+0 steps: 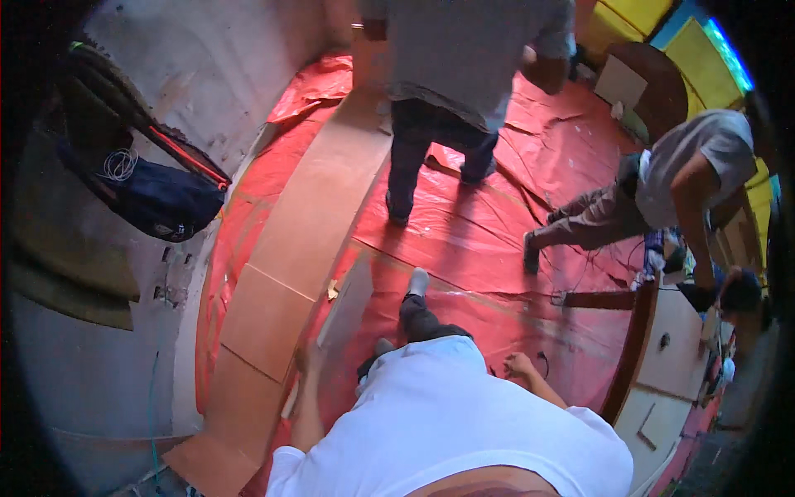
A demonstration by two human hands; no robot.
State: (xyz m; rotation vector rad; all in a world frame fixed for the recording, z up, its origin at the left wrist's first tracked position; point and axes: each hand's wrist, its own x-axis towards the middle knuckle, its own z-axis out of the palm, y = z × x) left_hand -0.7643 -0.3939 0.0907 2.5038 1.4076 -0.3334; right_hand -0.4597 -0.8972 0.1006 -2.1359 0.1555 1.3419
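Observation:
My left hand point(308, 358) is at the right edge of a long run of light-brown wood panels point(273, 319). It seems to touch that edge, but its fingers are too blurred to make out. Just beyond it, a narrow grey-white board point(346, 302) lies along the panels. My right hand point(519, 364) hangs over the red floor sheet point(464, 248) with its fingers curled in and nothing visible in them. A short black cable point(543, 361) lies close beside that hand. One of my feet point(418, 283), in a grey sock, is stretched ahead on the sheet.
A person in grey point(476, 66) stands ahead beside the panels. Another person point(691, 174) bends over at the right, near a cabinet-like wooden piece point(671, 340) and clutter. A dark bag point(161, 199) is against the left wall. Yellow panels point(704, 62) stand at the far right.

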